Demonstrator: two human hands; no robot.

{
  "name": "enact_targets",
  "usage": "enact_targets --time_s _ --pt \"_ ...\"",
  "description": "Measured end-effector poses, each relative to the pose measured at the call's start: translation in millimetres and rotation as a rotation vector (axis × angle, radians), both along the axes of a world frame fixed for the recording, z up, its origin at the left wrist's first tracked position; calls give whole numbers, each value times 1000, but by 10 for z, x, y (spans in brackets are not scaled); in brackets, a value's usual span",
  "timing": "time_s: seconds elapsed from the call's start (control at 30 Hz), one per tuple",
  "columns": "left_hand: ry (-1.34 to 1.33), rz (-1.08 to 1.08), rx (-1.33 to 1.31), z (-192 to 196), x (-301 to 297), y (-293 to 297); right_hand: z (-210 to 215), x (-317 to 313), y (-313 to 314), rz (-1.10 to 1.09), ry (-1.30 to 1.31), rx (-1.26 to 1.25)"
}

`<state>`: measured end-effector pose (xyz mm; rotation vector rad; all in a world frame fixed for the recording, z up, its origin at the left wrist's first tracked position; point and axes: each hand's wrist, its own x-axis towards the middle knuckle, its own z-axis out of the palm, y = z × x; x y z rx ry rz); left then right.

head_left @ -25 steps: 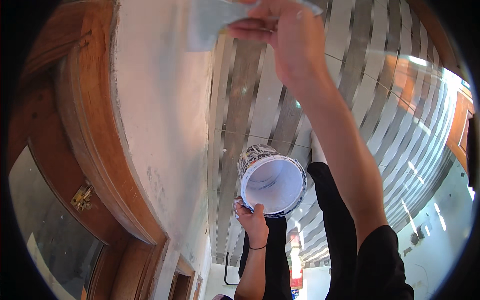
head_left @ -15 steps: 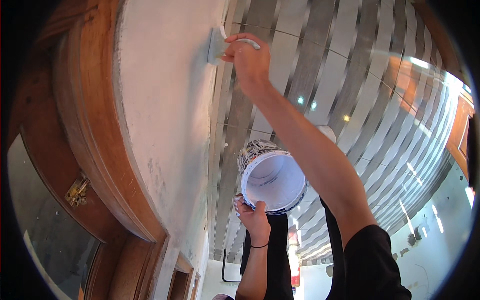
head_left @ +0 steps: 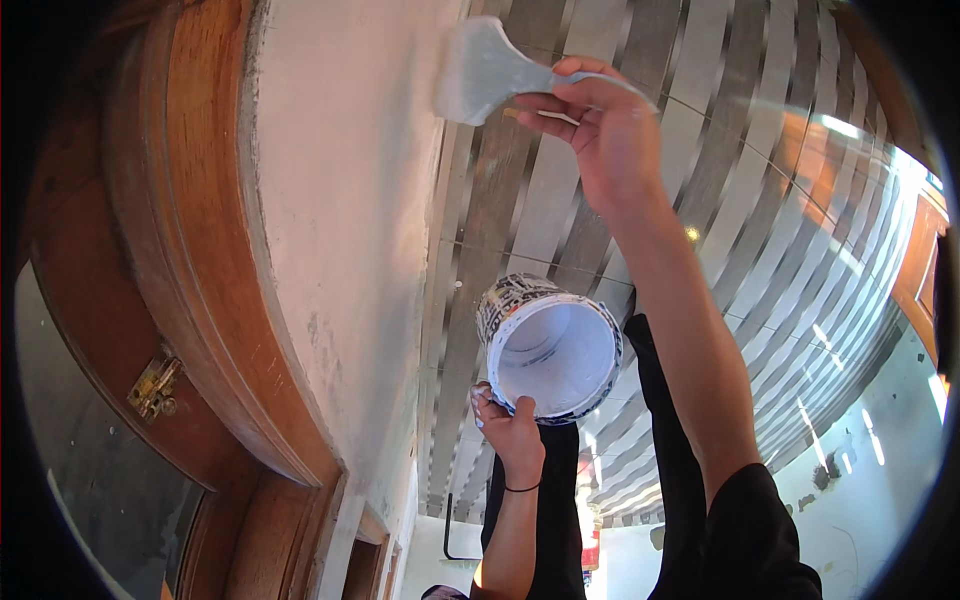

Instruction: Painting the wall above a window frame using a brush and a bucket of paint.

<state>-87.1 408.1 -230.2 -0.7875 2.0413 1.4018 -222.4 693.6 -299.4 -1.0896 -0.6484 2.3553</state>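
A wide, pale grey paintbrush (head_left: pixel 487 72) is gripped by its handle in my right hand (head_left: pixel 605 120), its broad end facing the white wall (head_left: pixel 345 130). That end lies at the wall's edge; whether it touches the wall I cannot tell. My left hand (head_left: pixel 510 430) is closed on the lower rim of a bucket (head_left: pixel 612 345), thumb on the inner side. The bucket tilts so that its white-coated inside faces me, and a printed pattern covers its outside.
Left of the wall stands a wooden door frame (head_left: pixel 205 200) with a brass latch (head_left: pixel 157 388) on the door. Striped grey and white tiles (head_left: pixel 560 215) cover the floor. A thin black bent bar (head_left: pixel 449 520) is near the wall's far lower end. My dark trouser legs show below the bucket.
My right hand has moved right with the paintbrush, which has turned so its broad face shows. The bucket and my left hand have barely shifted.
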Motion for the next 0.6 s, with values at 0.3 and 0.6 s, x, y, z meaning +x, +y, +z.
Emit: enact_targets --time_s 0.3,0.6 --pt "-26 -4 22 31 -49 37 -569 -373 -510 67 -221 50" --pt "4 5 -32 -24 -23 -66 526 -97 -503 -18 95 -23"
